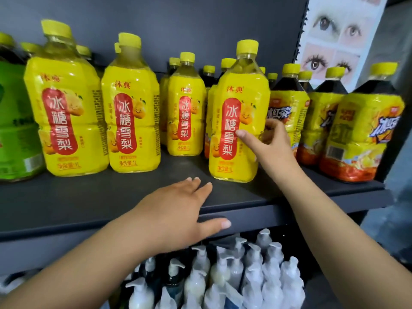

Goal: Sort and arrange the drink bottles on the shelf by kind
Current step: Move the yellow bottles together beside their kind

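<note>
Yellow pear-drink bottles with red labels stand on the dark shelf [89, 197]. My right hand [269, 143] grips the right side of the front pear bottle [236, 117], which stands upright on the shelf, thumb across its label. My left hand [178, 210] rests flat on the shelf's front edge, fingers spread, holding nothing. Further pear bottles [131, 108] line up to the left. Dark iced-tea bottles [356, 130] with yellow and orange labels fill the right end. A green-labelled bottle [13, 121] is at the far left.
Behind the front row stand more yellow-capped bottles [208, 74]. White pump bottles [234, 275] crowd the shelf below. A poster of eyes [334, 36] hangs at the upper right. The shelf ends at the right past the tea bottles.
</note>
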`<state>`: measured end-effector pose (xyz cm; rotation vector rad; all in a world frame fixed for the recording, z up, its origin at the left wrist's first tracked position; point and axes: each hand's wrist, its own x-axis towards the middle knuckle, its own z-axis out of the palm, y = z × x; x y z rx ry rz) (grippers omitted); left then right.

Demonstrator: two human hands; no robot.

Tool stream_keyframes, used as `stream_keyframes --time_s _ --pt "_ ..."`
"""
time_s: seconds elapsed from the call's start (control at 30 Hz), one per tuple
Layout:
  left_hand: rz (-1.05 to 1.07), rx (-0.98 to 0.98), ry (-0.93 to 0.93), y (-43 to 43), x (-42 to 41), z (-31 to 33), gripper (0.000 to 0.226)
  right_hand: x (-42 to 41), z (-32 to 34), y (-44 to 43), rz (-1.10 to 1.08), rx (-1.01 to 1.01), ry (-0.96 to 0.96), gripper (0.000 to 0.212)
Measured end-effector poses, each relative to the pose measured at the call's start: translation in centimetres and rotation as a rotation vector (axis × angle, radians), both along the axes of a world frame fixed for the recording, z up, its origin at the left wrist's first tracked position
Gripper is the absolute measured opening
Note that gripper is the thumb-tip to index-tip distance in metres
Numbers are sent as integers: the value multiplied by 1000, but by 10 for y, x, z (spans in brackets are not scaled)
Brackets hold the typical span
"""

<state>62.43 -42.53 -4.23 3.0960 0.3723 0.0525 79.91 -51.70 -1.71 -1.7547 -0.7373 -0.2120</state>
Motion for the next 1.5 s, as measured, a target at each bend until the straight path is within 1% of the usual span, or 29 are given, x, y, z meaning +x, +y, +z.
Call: stream_keyframes --time_s 0.03,0.07,0.1,0.17,0.2,0.23,0.3,0.33,0.37,0.47,0.53,0.63,0.73,0.83,0.9,0.97,1.03,1.07,1.1,1.13,1.17,1.23,1.27,1.3,1.37,1.4,1.43,1.47,1.5 --pt "-9 11 -8 1 -5 0 82 -2 0 4 101 -54 69 115" --pt "-14 22 -15 2 -9 0 80 -2 1 8 195 -84 129 121" --pt "-16 31 -23 2 -11 -1 79 -3 2 12 266 -94 170 116" --pt "-20 46 -35 1 -14 -1 78 -4 5 20 387 -87 205 83" --pt "-22 51 -41 0 -14 -1 78 -3 5 25 439 -98 212 70" --pt "-23 52 -47 0 -14 -2 78 -4 7 30 477 -119 225 67" --pt "-22 53 -59 1 -14 -2 78 -7 10 40 522 -164 248 86" --pt "-21 56 -66 2 -14 -2 79 -9 11 46 516 -180 248 93" --pt "-21 59 -73 2 -14 -2 79 -12 13 52 505 -199 227 95" --pt "-21 61 -90 1 -13 -3 79 -18 17 65 418 -301 34 91" --pt "-20 68 -90 1 -14 -3 78 -17 15 71 345 -331 -13 91" --pt "-21 85 -94 3 -14 -5 79 -17 8 75 310 -247 80 74" --pt "-23 90 -90 2 -14 -5 79 -12 10 75 251 -180 37 60" --pt "-26 88 -78 2 -15 -6 79 -11 12 75 215 -225 -10 43" --pt "-35 76 -80 3 -14 -5 78 -11 13 76 181 -287 -45 40" --pt "-51 -2 -71 6 -13 -1 79 -12 10 75 193 -338 -24 44" --pt "-59 -206 -92 9 -15 11 82 -14 8 71 261 -335 47 42" --pt "-47 -359 -126 11 -16 19 80 -15 8 68 300 -290 77 38" --pt "-36 -497 -178 14 -17 25 70 -17 11 63 318 -218 98 34" --pt "-20 -585 -222 17 -14 31 59 -17 17 58 314 -125 103 30" --pt "-20 -630 -263 19 -10 37 54 -16 25 52 292 -28 83 27" --pt "-16 -624 -328 21 11 47 55 -7 45 37 198 95 -57 28" --pt "2 -649 -373 20 25 51 54 -1 53 30 118 114 -155 29" --pt "12 -714 -439 18 41 56 54 7 60 22 9 120 -268 26" --pt "64 -909 -602 17 77 62 55 25 64 5 -246 103 -444 8" --pt "127 -991 -695 14 94 64 56 32 61 -2 -366 74 -487 16" --pt "197 -1048 -798 12 111 64 57 39 55 -8 -446 42 -487 31" --pt "259 -1055 -892 8 127 65 63 44 49 -13 -499 12 -455 44" --pt "310 -1005 -951 3 139 64 72 49 41 -16 -528 -10 -403 57"
